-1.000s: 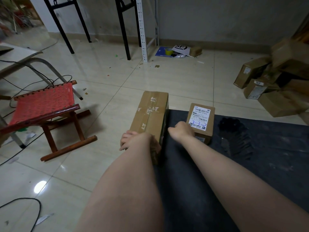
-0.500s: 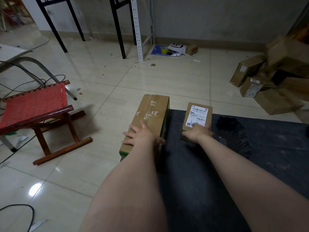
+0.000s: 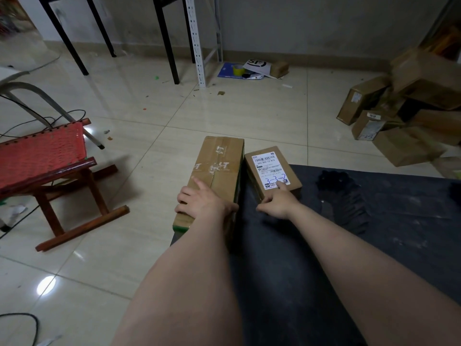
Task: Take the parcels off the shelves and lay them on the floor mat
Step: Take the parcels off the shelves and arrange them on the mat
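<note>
Hands apart, left hand flat on long parcel, right hand gripping small parcel, both long axes pointing away

— What does the room look like on your feed?

— I've got glossy cream floor tiles with thin dark joints, running back to a plain grey wall with a tan skirting board along its foot.

— Any furniture?

— On my left there's a folding stool with a red woven seat and a dark wooden frame. Behind it I see a slanting grey tube leg. At the wall stand black metal legs and, just beside them, a white perforated shelf upright.

— And the light?

— It's dim. One bright glare spot shines on a near tile. A black cable curls across the lower left, and small scraps dot the floor.
</note>
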